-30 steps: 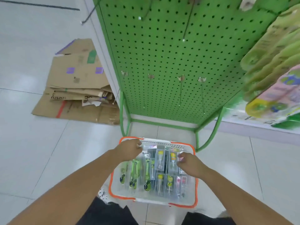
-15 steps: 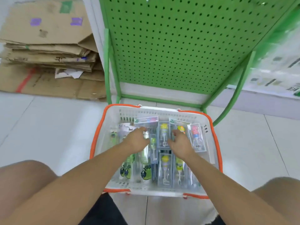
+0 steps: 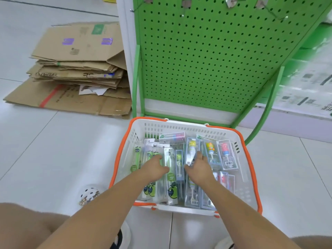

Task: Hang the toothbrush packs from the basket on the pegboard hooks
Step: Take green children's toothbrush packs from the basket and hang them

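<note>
You are reaching both hands into the white orange-rimmed plastic basket below the green pegboard: left hand fingers resting on clear toothbrush packs, right hand pinching one.

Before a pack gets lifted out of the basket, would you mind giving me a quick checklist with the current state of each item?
1. Packs in the basket: ok.
2. Left hand on the green packs: ok, touching.
3. Left hand grips a pack: cannot tell.
4. Right hand grips the yellow-figure pack: cannot tell, fingers rest on it.
5. Free pegboard hooks: ok, bare.
6. Pegboard close behind the basket: ok.
</note>
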